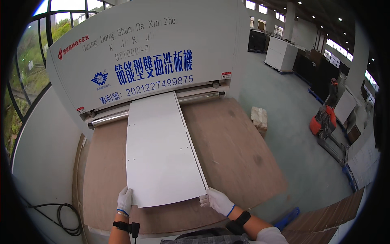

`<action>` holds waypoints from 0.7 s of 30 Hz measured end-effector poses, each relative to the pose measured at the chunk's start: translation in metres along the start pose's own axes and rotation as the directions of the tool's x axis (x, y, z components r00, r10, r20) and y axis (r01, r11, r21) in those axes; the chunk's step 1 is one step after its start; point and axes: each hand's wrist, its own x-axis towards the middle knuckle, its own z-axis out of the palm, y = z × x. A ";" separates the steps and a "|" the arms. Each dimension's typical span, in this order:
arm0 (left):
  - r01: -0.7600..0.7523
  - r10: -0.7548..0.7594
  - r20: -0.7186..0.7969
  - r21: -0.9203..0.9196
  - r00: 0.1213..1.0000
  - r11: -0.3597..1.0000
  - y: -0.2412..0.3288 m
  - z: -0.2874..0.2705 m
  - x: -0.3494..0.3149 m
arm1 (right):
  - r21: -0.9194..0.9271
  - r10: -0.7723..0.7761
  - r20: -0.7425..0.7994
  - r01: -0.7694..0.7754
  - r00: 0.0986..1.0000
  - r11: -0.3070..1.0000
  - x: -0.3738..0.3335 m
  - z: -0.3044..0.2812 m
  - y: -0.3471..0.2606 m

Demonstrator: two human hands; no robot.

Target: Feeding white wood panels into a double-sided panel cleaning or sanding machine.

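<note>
A long white panel (160, 162) with small holes and a dark groove along its right side lies flat, its far end at the slot of a large white machine (203, 32). At the panel's near left corner, my left hand (124, 201), in a white glove, holds the edge. The near right corner is gripped by my gloved right hand (218, 201), its fingers curled at the edge. A shiny metal roller (111, 118) shows on both sides of the panel, just before the machine.
Under the panel is a brown board table (239, 150). A black cable (61, 215) lies coiled at the lower left. To the right, a wrapped block (259, 117) stands by the table, and a red pallet truck (323, 121) is farther off. Stacked brown boards (325, 215) lie at the lower right.
</note>
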 end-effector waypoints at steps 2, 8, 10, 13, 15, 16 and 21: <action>-0.009 0.009 0.001 0.159 1.000 0.987 -0.001 -0.010 0.017 | 0.058 -0.021 0.021 0.020 1.000 0.998 0.000 0.002 -0.004; 0.021 0.225 -0.280 0.666 0.933 0.746 0.071 0.047 0.000 | 0.137 -0.083 -0.120 0.099 0.989 0.986 -0.026 -0.024 -0.026; -0.139 0.337 -0.161 0.688 0.928 0.712 0.085 0.091 -0.026 | 0.201 -0.058 -0.112 0.079 0.992 0.976 -0.039 -0.056 -0.033; -0.413 0.445 0.091 0.572 0.891 0.709 0.101 0.192 -0.078 | 0.303 -0.125 -0.127 0.158 0.984 0.940 -0.078 -0.110 -0.044; -0.595 0.466 0.375 0.421 0.801 0.684 0.102 0.264 -0.122 | 0.353 -0.191 -0.190 0.248 0.963 0.902 -0.120 -0.143 -0.047; -0.689 0.475 0.519 0.375 0.710 0.620 0.103 0.298 -0.146 | 0.375 -0.219 -0.193 0.279 0.956 0.884 -0.143 -0.160 -0.050; -0.881 0.423 0.886 -0.039 0.188 0.472 0.119 0.490 -0.300 | 0.428 -0.341 -0.388 0.495 0.856 0.757 -0.262 -0.255 -0.039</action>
